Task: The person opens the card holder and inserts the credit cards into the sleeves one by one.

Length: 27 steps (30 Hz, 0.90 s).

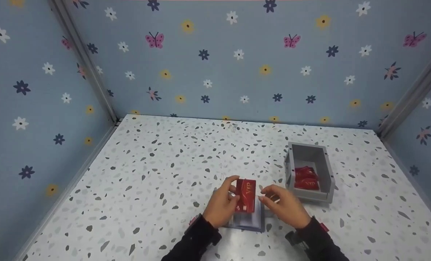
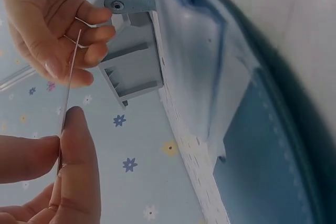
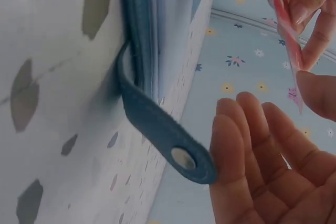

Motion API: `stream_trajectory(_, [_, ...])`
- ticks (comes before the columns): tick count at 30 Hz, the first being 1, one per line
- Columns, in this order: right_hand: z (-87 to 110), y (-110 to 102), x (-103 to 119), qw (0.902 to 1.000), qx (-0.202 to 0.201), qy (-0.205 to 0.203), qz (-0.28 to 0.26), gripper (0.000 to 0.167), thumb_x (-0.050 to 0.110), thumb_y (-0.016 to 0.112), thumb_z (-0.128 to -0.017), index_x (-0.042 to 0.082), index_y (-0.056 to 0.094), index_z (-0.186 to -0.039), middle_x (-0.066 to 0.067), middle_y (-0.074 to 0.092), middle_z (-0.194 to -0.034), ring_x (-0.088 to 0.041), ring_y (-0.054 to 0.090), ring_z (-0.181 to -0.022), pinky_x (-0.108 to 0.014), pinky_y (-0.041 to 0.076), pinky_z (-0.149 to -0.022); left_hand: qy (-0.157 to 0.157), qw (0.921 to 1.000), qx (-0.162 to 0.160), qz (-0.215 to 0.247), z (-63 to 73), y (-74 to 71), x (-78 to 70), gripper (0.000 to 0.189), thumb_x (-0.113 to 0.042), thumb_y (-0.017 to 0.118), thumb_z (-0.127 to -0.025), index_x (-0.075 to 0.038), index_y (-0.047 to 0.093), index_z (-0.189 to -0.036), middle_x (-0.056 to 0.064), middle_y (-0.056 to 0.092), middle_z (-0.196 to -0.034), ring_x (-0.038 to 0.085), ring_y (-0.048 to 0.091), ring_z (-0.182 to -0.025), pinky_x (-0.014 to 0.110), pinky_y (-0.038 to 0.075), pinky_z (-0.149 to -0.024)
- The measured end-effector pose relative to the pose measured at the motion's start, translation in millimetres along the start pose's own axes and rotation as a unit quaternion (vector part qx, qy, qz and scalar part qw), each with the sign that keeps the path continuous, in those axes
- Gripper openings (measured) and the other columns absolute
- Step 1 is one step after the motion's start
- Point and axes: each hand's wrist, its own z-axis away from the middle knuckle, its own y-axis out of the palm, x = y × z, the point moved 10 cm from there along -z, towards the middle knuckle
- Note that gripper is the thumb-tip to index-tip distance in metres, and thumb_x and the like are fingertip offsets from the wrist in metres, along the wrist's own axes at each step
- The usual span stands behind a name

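My left hand (image 1: 220,206) pinches a red VIP card (image 1: 248,199) between thumb and fingers, with the printed face towards the head camera. In the left wrist view the card (image 2: 69,90) appears edge-on. Just right of it is my right hand (image 1: 288,207), fingers loosely bent and holding nothing, thumb near the card's edge. Below both hands a blue card holder (image 1: 253,228) lies spread on the table, its clear sleeves (image 2: 191,66) showing. Its strap with a metal snap (image 3: 163,135) sticks out beside my right fingers in the right wrist view.
A grey bin (image 1: 327,170) stands to the right of my right hand, with several red VIP cards (image 1: 307,183) inside. The speckled white table (image 1: 164,163) is bounded by flower-patterned panels (image 1: 222,65) at the back and both sides.
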Motion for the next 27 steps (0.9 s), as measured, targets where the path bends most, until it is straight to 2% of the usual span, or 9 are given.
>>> stream_trajectory(4, [2.7,-3,3,0.9966,-0.024,-0.031,0.073,0.025,0.022,0.072,-0.088,0.005,0.068,-0.105,-0.006,0.07,-0.099,-0.022,0.067,-0.092,-0.035,0.058,-0.078,0.001,0.9998,-0.012,-0.015,1.7,-12.6,2.3,0.055,0.004,0.057,-0.09,-0.006,0.042,-0.142,0.011,0.063,-0.098,0.01,0.063,-0.071,0.021,0.053,-0.061])
stream_trajectory(7, [4.4,2,3,0.9905,-0.016,-0.046,0.128,0.036,0.025,0.073,-0.086,0.004,0.067,-0.115,-0.011,0.069,-0.115,-0.03,0.065,-0.108,-0.044,0.055,-0.091,0.001,0.9994,-0.017,-0.028,2.3,-19.5,5.4,0.056,0.004,0.057,-0.09,-0.008,0.041,-0.142,0.01,0.064,-0.096,0.011,0.064,-0.068,0.022,0.052,-0.06])
stream_trajectory(10, [5.9,12,0,0.984,0.025,-0.049,0.17,0.057,0.033,0.073,-0.086,0.002,0.058,-0.132,-0.018,0.059,-0.135,-0.037,0.056,-0.124,-0.053,0.046,-0.104,-0.011,0.9989,-0.019,-0.041,2.7,-23.4,11.7,0.056,0.004,0.057,-0.089,-0.009,0.043,-0.141,0.01,0.064,-0.096,0.01,0.063,-0.067,0.022,0.051,-0.06])
stream_trajectory(14, [8.6,27,-7,0.9728,0.086,-0.036,0.212,0.078,0.044,0.073,-0.083,0.004,0.046,-0.144,-0.019,0.042,-0.152,-0.043,0.045,-0.134,-0.065,0.039,-0.105,-0.039,0.9978,-0.011,-0.052,2.9,-23.8,22.5,0.053,0.003,0.057,-0.089,-0.01,0.046,-0.139,0.009,0.063,-0.095,0.008,0.06,-0.067,0.023,0.05,-0.06])
stream_trajectory(18, [10.5,36,-11,0.9638,0.121,-0.018,0.237,0.086,0.051,0.075,-0.078,0.007,0.044,-0.146,-0.014,0.037,-0.156,-0.045,0.039,-0.138,-0.074,0.033,-0.103,-0.056,0.9961,0.0,-0.068,3.9,-22.2,29.5,0.052,0.003,0.058,-0.087,-0.005,0.048,-0.138,0.009,0.064,-0.094,0.01,0.059,-0.069,0.025,0.049,-0.062])
stream_trajectory(24, [12.8,42,-13,0.955,0.157,0.005,0.251,0.092,0.053,0.079,-0.072,0.008,0.046,-0.145,-0.012,0.043,-0.153,-0.046,0.04,-0.138,-0.07,0.034,-0.105,-0.076,0.9914,0.015,-0.105,4.9,-19.1,36.6,0.053,0.003,0.061,-0.084,0.002,0.049,-0.136,0.008,0.063,-0.094,0.016,0.058,-0.082,0.036,0.052,-0.077])
stream_trajectory(27, [13.7,44,-13,0.9538,0.165,0.011,0.251,0.093,0.053,0.079,-0.071,0.007,0.046,-0.145,-0.012,0.044,-0.152,-0.045,0.039,-0.138,-0.07,0.034,-0.106,-0.089,0.9895,0.026,-0.111,5.3,-16.9,39.8,0.053,0.003,0.062,-0.084,0.004,0.049,-0.135,0.008,0.061,-0.092,0.018,0.057,-0.083,0.039,0.052,-0.08])
